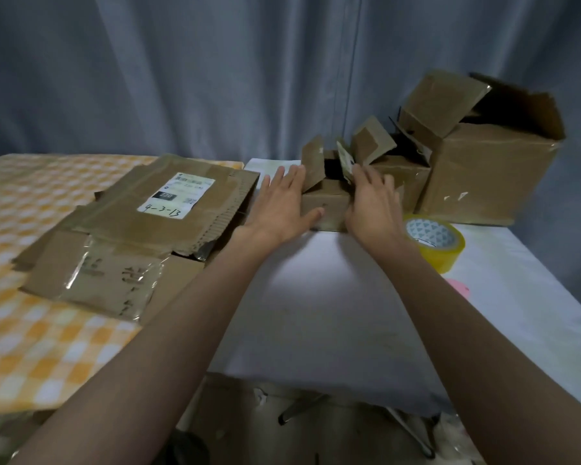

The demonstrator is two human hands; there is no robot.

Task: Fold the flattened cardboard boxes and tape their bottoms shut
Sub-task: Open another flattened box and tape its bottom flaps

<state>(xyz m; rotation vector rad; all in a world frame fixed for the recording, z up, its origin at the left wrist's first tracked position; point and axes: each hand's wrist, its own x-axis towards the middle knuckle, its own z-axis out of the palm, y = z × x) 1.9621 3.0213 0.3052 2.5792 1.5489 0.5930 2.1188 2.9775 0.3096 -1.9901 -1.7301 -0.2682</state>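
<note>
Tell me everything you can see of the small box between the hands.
The small box is brown cardboard, worn, standing upright on the white table with its top flaps open and sticking up. The left hand lies flat against its left side, the right hand against its right. Another box stands close behind it to the right.

arms: two, bare to frame edge | left hand (279, 209), right hand (371, 203) (ringless)

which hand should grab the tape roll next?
Right. The right hand is next to the tape roll; the left hand is across the small box.
</note>
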